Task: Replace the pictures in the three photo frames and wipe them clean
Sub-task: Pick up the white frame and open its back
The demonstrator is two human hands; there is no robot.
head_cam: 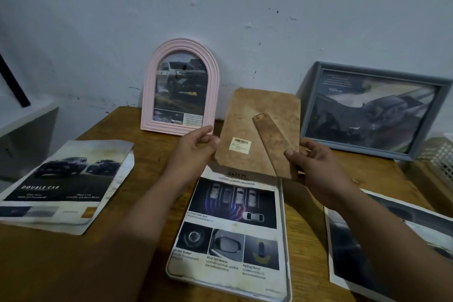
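Both hands hold the brown backing board [255,130] up between them, above the counter [127,252]. Left hand [193,149] pinches its left edge, thumb on top, fingers curled behind. Right hand [316,164] grips the lower right edge, thumb near the fold-out stand [272,140]. A barcode sticker [240,146] faces the camera, just right of the left hand.

Directly below the hands lies a white frame [286,240], flat on the counter, with a safety picture [230,223] in it. The board's lower edge overlaps the frame's top in view; contact cannot be told.

Beyond the left hand, a pink arched frame [180,86] stands against the wall [220,2], truck picture inside. Beyond the right hand, a grey frame [372,110] leans on the wall. Left of the left arm, a loose Double Cab sheet [63,184] lies flat near the counter's left edge. Right of the right arm, another sheet [382,252] runs out of view. A white basket [438,154] sits at far right.

Bare wood shows between the left sheet and the white frame. Wall is pale, scuffed, spotted. Dim light.
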